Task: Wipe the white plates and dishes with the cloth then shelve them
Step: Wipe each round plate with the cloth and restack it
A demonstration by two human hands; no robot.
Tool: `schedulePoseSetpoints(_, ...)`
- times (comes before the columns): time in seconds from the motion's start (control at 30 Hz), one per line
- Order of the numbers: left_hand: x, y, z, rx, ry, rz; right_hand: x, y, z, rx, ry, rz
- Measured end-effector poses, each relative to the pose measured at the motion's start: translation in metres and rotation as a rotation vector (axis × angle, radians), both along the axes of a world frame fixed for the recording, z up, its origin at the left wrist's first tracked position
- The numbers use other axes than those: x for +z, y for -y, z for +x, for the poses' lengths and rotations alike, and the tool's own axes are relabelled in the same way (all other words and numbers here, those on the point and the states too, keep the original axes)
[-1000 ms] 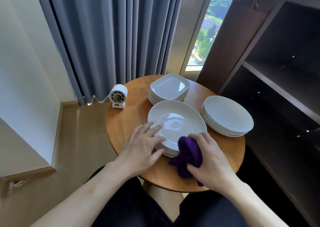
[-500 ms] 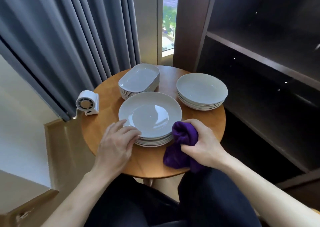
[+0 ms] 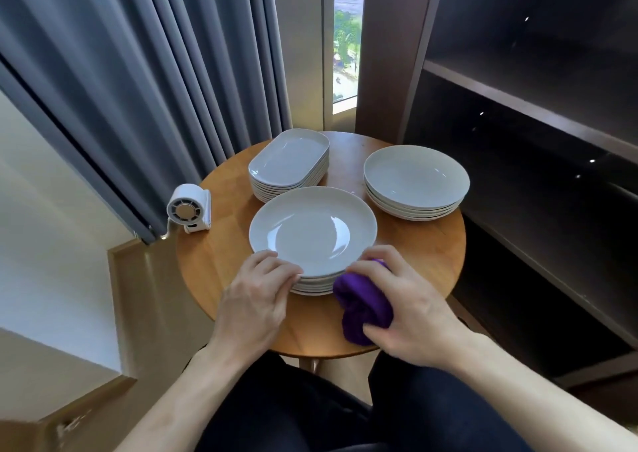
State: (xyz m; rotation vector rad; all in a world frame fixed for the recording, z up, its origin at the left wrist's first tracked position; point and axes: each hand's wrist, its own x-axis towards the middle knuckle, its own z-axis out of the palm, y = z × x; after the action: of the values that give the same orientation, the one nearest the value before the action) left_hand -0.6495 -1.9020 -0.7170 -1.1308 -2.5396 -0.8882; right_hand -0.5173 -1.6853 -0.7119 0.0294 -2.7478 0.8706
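Three stacks of white dishes sit on a round wooden table (image 3: 221, 261): round rimmed plates (image 3: 312, 232) nearest me, oblong dishes (image 3: 288, 158) behind them, shallow round plates (image 3: 416, 175) at the right. My left hand (image 3: 257, 296) pinches the near left rim of the top plate of the front stack, its fingers curled under the edge. My right hand (image 3: 407, 306) grips a bunched purple cloth (image 3: 364, 301) against the near right edge of that same stack.
A small white fan (image 3: 189, 210) stands at the table's left edge. Dark wooden shelves (image 3: 538, 106) rise at the right, close to the table. Grey curtains (image 3: 155, 71) hang behind, with a strip of window. My dark-trousered legs sit under the table's near edge.
My left hand went from lying flat beside the front stack to curling its fingers round the top plate's rim. The right hand with the cloth stayed at the stack's edge. My view turned right.
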Motion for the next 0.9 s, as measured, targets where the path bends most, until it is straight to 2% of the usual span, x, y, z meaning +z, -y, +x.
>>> schedulePoseSetpoints(0.07, -0.001, 0.000, -0.001, 0.002, -0.037, -0.015, -0.005, 0.010, 0.002, 0.030, 0.025, 0.121)
schedulePoseSetpoints(0.17, -0.001, 0.000, -0.003, -0.012, -0.045, -0.020, -0.013, 0.018, 0.001, 0.018, 0.100, 0.193)
schedulePoseSetpoints(0.3, -0.002, -0.002, 0.000, 0.007, 0.010, 0.013, -0.015, 0.023, 0.002, -0.058, 0.046, 0.274)
schedulePoseSetpoints(0.53, 0.009, -0.012, -0.001, -0.008, -0.090, 0.000, -0.016, 0.020, 0.000, -0.101, 0.027, 0.231)
schedulePoseSetpoints(0.63, 0.017, -0.014, -0.005, 0.011, -0.095, 0.064, -0.014, 0.014, 0.000, -0.123, -0.034, 0.164)
schedulePoseSetpoints(0.9, 0.048, -0.011, 0.001, 0.006, 0.448, 0.464, -0.013, 0.002, -0.005, -0.203, -0.119, -0.112)
